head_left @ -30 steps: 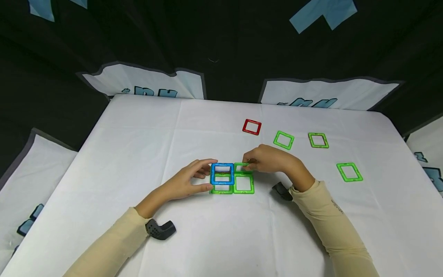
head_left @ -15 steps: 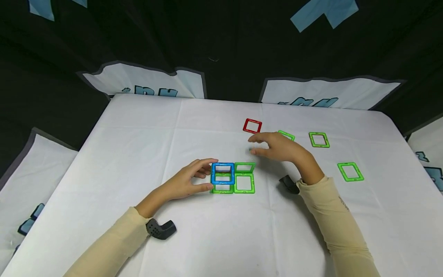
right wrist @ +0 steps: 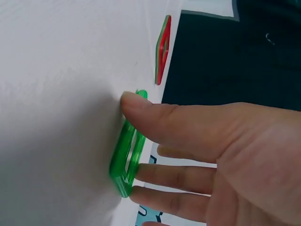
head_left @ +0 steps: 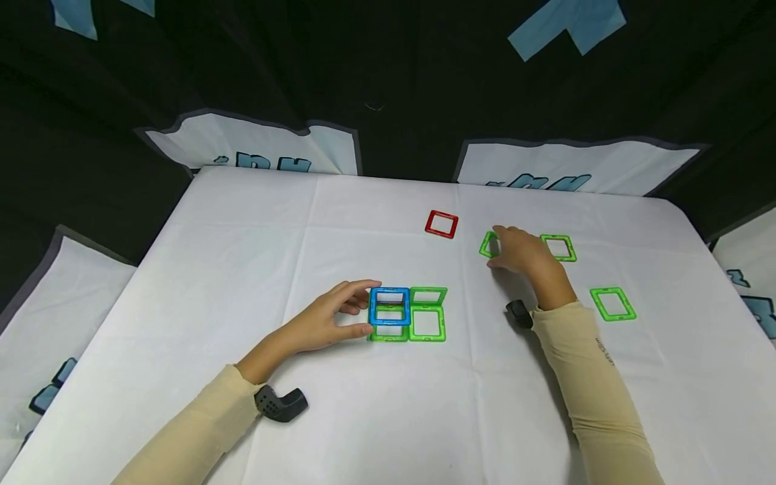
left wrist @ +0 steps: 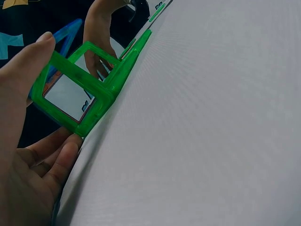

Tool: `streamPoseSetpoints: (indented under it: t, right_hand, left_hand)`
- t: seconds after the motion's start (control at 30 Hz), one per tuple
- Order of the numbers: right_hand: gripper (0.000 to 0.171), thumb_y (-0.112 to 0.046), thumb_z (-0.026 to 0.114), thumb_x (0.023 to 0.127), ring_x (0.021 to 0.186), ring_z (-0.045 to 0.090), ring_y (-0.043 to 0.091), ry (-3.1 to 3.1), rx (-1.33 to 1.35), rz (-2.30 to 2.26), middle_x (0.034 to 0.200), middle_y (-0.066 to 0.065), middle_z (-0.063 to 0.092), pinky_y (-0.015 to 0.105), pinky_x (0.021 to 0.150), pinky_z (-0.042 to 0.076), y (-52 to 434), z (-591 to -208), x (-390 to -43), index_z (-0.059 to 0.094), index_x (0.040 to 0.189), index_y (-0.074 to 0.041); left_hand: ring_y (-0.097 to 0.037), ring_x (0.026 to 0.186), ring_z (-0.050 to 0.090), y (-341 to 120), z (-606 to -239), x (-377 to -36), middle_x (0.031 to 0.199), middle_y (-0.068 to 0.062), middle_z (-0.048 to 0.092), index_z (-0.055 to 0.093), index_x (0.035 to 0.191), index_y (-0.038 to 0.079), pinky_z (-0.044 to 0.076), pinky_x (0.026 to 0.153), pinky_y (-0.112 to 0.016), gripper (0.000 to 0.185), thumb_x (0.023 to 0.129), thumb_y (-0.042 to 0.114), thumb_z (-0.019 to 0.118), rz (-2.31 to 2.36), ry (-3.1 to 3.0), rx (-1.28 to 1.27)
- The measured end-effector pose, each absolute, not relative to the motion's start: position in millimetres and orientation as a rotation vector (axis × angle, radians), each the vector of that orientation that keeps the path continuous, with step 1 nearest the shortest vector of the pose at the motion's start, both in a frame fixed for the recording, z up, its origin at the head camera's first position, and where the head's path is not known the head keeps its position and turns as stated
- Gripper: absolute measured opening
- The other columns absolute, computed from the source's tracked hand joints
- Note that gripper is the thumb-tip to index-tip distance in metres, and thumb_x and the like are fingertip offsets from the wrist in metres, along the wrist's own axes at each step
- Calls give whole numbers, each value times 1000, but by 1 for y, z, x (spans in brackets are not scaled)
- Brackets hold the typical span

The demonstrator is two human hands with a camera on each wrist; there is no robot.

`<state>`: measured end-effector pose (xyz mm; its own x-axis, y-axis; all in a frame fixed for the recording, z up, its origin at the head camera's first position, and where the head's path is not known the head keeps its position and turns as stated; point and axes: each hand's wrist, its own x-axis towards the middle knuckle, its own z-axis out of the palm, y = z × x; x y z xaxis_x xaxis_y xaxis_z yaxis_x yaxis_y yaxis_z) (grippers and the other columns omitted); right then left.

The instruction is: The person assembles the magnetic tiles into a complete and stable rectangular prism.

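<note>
Under the right hand, at the far side of the worktop: a loose green square tile, flat on the cloth. Thumb and fingers of that hand touch its edges, lightly bent around the frame (right wrist view); tile not lifted, not yet firmly pinched.

Left hand, nearer the body: thumb and fingertips grip the blue square tile, which stands upright at the left end of a small green tile assembly. Assembly as seen from the head view: flat green squares side by side on the cloth, another green square raised at the far edge just right of the blue one. Left wrist view shows a green frame between thumb and fingers; exact joints between tiles cannot be told.

Beyond the right hand: a red square tile to its left, apart. Second green tile just right of the fingers; third green tile further right, beside the forearm.

Judgement: step in hand is picking up another piece while the left hand steadies the build. Next move calls for closing the fingers on the frame edges, tipping it off the cloth, and carrying it back without the left hand shifting the upright blue tile.
</note>
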<state>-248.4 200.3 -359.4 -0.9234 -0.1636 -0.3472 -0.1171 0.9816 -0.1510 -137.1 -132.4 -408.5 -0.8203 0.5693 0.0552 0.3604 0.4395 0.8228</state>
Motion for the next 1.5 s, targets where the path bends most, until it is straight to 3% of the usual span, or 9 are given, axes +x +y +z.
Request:
streamPoseSetpoints:
  t: [0.2, 0.43, 0.97, 1.23, 1.5]
  right_hand:
    - [65, -15, 69, 81, 123, 40, 41, 2778, -253, -210, 133, 26, 42, 55, 100, 36, 206, -365, -250, 39, 135, 1]
    - [58, -22, 71, 78, 111, 47, 36, 2752, -426, -346, 123, 21, 46, 53, 94, 42, 200, -347, -237, 49, 129, -5]
    - [60, -25, 74, 76, 101, 55, 24, 2698, -983, -304, 120, 8, 54, 38, 87, 50, 144, -303, -166, 50, 129, -12]
    - [63, -29, 74, 75, 97, 55, 23, 2650, -1056, -220, 115, 7, 56, 38, 87, 50, 132, -303, -154, 49, 131, -14]
    - [63, -32, 74, 76, 103, 53, 21, 2634, -1059, -176, 116, 6, 55, 40, 92, 47, 125, -303, -151, 48, 131, -15]
  left_hand:
    - [-14, 108, 50, -132, -410, -136, 118, 1, 49, 35, 138, 26, 47, 92, -29, 65, 82, 29, 68, 1333, 2449, 814]
    - [-13, 108, 50, -133, -411, -136, 119, 1, 48, 35, 138, 26, 47, 92, -28, 65, 82, 30, 68, 1324, 2449, 804]
    - [-12, 108, 50, -133, -409, -136, 118, 2, 48, 35, 138, 24, 47, 92, -29, 65, 82, 30, 68, 1318, 2461, 798]
    - [-12, 107, 50, -133, -409, -137, 119, 2, 48, 35, 138, 26, 47, 92, -28, 65, 82, 30, 68, 1320, 2459, 792]
    - [-13, 108, 50, -132, -409, -137, 119, 2, 48, 35, 138, 27, 47, 93, -29, 65, 82, 31, 68, 1316, 2458, 791]
